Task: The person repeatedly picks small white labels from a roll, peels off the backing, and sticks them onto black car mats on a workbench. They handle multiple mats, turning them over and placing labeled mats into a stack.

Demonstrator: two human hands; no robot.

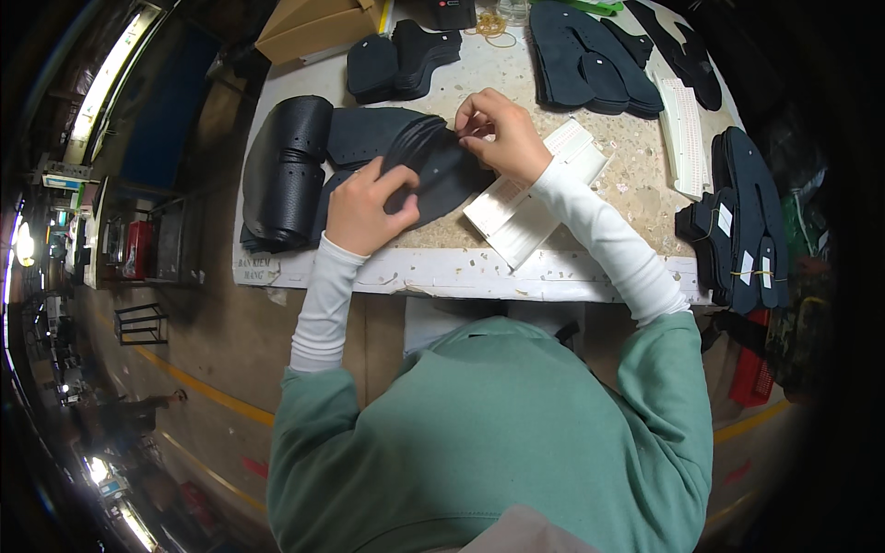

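Note:
On the table lies a stack of dark shoe-upper-like leather pieces (373,129), with small punched holes along some edges. Its left part is folded over into a thick black roll (300,175). Several pieces at the right end are lifted and fanned, their edges curving up. My left hand (369,207) has its fingers curled at these fanned pieces, thumb and forefinger bent around their near side. With fingertips pinched together, my right hand (502,138) holds the far right edge of the pieces. An opened white paper booklet (507,221) lies under my right wrist.
More dark cut pieces lie in stacks at the back left (406,60), at the back right (590,60) and at the right edge (742,221), the last tied with bands. A cardboard box (318,32), rubber bands (493,28) and a printed sheet (684,138) are also on the table.

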